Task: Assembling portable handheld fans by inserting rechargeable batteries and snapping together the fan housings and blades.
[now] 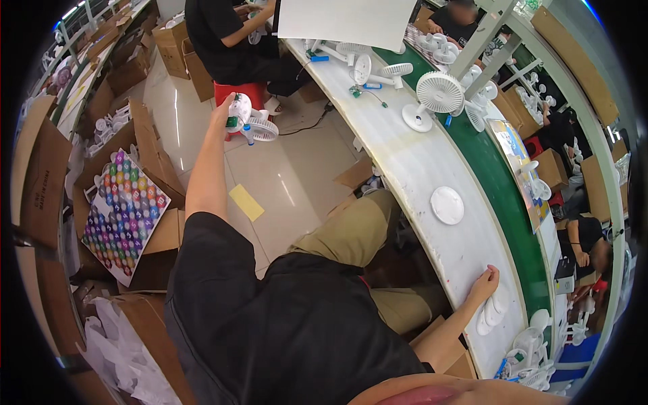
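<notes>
Item: small white desk fan point(251, 121), at 11 o'clock, held out over the tiled floor. Left hand point(225, 108) is closed around its round base; the grille head hangs lower right. Hard, smooth plastic, probably light; the slatted cage looks fragile, so grip base or stem. Right hand point(484, 280) rests flat, fingers spread, on the white surface point(412, 169) at 4 o'clock, touching a stack of white discs point(491, 316). Another disc point(447, 205) lies at 3 o'clock.
</notes>
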Tool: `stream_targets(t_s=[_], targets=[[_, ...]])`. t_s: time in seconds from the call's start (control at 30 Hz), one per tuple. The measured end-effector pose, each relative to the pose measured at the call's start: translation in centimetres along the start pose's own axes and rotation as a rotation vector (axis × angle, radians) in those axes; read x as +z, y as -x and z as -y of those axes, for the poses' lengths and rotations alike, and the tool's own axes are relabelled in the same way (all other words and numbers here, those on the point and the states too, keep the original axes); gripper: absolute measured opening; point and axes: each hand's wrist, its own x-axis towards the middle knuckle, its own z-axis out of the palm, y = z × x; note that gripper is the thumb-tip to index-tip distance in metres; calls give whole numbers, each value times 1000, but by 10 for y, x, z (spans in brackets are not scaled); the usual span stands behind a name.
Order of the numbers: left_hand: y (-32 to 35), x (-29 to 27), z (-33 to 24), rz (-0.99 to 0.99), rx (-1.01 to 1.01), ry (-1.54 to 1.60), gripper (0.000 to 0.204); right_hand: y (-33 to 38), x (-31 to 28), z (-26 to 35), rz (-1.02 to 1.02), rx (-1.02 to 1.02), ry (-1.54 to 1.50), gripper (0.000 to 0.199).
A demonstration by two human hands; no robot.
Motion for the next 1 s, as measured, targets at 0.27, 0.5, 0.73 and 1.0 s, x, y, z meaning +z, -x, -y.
stream_targets(t_s=[0.27,0.5,0.73,1.0], targets=[[12,18,-10,-6,-34,-130,73,4,2,2,8,-10,21,19],[7,29,-14,2,-45,-69,64,2,5,8,-23,-26,54,18],[-60,15,19,53,-29,363,52,2,5,-6,-21,-77,102,18],[-75,44,-20,-130,-147,316,45,9,11,6,-35,-133,157,18]])
